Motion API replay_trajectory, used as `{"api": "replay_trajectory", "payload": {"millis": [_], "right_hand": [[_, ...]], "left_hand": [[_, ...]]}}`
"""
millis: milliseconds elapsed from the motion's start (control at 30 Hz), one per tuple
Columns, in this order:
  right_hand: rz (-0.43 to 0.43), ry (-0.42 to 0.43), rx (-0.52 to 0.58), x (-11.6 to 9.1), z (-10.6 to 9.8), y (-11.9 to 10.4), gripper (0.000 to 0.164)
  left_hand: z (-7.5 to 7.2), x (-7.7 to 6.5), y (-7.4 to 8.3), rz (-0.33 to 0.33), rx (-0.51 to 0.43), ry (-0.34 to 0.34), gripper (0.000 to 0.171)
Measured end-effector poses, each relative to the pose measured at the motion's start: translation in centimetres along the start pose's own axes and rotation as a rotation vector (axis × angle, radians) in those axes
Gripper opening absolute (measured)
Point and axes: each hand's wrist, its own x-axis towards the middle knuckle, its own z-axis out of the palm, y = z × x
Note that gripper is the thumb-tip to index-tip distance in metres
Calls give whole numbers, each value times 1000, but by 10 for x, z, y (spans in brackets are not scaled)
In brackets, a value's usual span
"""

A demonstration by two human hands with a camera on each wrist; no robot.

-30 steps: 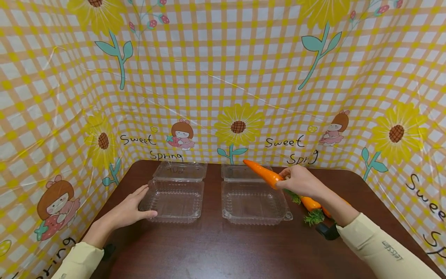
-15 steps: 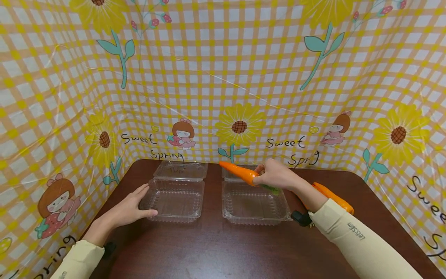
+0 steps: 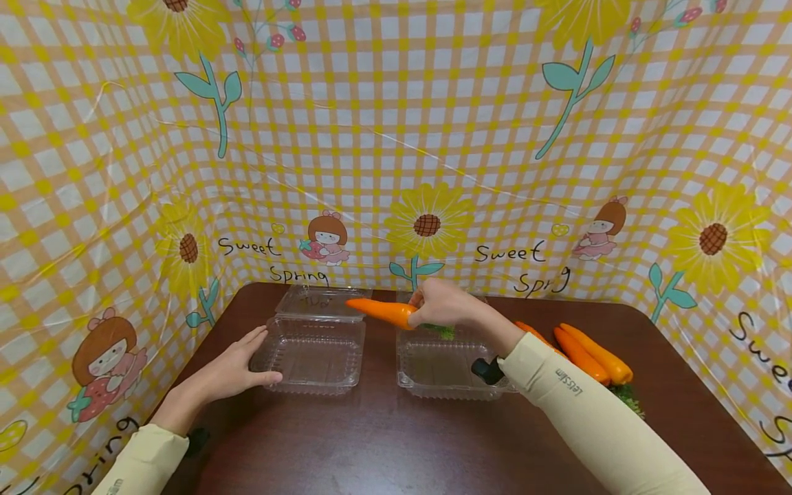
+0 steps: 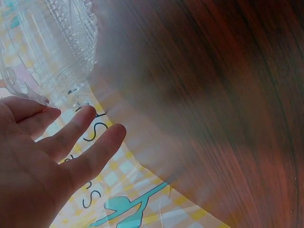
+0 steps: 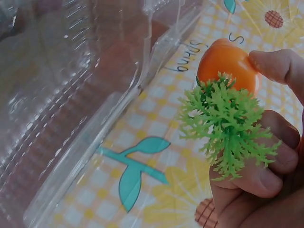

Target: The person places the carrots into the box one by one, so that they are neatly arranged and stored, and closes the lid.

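Note:
In the head view my right hand (image 3: 445, 304) pinches an orange carrot (image 3: 382, 311) by its thick end, above the back of the right clear plastic container (image 3: 448, 390). The carrot's tip points left, over the gap and toward the left container's lid. Its frilly green top (image 5: 228, 123) hangs below the fingers in the right wrist view. My left hand (image 3: 225, 369) rests at the left side of the left clear container (image 3: 315, 386), fingers spread and fairly straight. Both containers have their lids folded back; the right lid (image 3: 476, 300) is mostly hidden by my right hand.
Several more carrots (image 3: 594, 354) lie on the dark brown table (image 3: 383, 447) at the right, partly behind my right sleeve. The left container's lid (image 3: 322, 302) lies near the back edge. A checked, sunflower-printed cloth (image 3: 383, 137) walls the table at the back and sides.
My right hand has carried the carrot leftward, from above the right container's far right side to its back left. More of the carrots at the right now show. My left hand stays in place.

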Motion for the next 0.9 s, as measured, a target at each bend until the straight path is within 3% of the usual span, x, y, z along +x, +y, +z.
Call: {"api": "replay_trajectory", "payload": {"millis": [267,633,900], "right_hand": [[-62,-56,-7,26,15,-20,33],[-91,-134,-86,62,42,-57,23],[-129,-169,-138,85,60,-74,25]], "left_hand": [[0,1,1,3,-9,-1,106],[1,0,-2,0,-21,-4,107],[0,1,-2,-4,-25,-10,107]]}}
